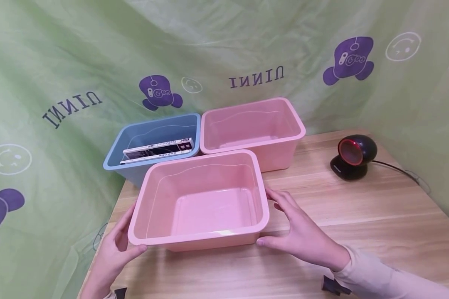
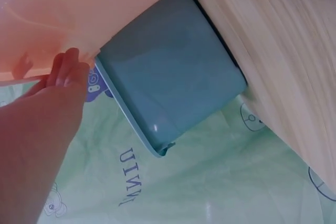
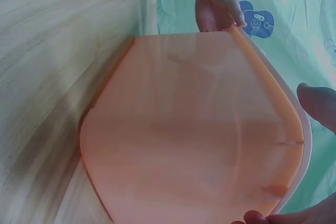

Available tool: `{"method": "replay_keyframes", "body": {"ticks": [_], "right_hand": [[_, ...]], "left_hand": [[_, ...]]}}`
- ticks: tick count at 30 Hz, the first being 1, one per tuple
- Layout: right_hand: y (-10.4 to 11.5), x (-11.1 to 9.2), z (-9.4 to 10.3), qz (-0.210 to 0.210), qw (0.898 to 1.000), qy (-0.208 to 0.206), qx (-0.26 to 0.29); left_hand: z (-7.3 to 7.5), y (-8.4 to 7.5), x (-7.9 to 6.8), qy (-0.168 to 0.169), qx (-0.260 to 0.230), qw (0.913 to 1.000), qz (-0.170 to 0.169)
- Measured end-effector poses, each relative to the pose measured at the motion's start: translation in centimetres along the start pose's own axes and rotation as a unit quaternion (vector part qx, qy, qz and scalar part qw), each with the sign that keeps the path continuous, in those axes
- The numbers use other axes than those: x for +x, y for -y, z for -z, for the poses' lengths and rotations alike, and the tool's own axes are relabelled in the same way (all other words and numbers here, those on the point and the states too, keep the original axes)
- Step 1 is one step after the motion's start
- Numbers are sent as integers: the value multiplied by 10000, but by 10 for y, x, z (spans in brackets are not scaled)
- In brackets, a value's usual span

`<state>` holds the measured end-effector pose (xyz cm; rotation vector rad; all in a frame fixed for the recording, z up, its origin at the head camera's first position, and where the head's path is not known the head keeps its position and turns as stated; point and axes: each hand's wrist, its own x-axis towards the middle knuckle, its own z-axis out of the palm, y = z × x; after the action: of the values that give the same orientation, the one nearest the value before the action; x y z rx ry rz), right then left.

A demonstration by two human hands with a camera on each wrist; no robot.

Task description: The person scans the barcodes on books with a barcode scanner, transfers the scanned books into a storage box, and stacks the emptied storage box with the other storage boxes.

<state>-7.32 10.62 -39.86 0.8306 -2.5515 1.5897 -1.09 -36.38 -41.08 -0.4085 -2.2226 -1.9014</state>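
Note:
A pink plastic bin (image 1: 213,209), with its inside bare, stands between my two hands at the front of the table. My left hand (image 1: 110,249) holds its left end, thumb along the front rim and fingers against the side wall under the rim. At the other end, my right hand (image 1: 301,232) spans the front right corner, fingers at the right wall and thumb beside the front. In the right wrist view the bin's outer wall (image 3: 168,124) fills the middle, with the left hand (image 3: 215,6) at its far corner.
Behind it stand a blue bin (image 1: 134,169) holding white-edged books or cases (image 1: 159,150), and a second pink bin (image 1: 277,153). A black scanner-like device (image 1: 353,155) with a red glowing ring and a cable sits at the right. Green printed cloth (image 1: 209,50) hangs behind the wooden table (image 1: 359,216).

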Motion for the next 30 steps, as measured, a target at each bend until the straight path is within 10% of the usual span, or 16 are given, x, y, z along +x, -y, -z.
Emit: {"method": "replay_keyframes", "body": {"ticks": [14, 21, 30], "right_hand": [[8, -2, 11, -263, 9978, -118, 603], [33, -4, 39, 137, 9930, -118, 1169], [59, 12, 88, 556, 9833, -120, 1731]], "left_hand": [[2, -15, -6, 375, 108, 9992, -56], [-5, -50, -3, 439, -458, 9936, -939], [-20, -106, 21, -143, -752, 9952, -601]]}}
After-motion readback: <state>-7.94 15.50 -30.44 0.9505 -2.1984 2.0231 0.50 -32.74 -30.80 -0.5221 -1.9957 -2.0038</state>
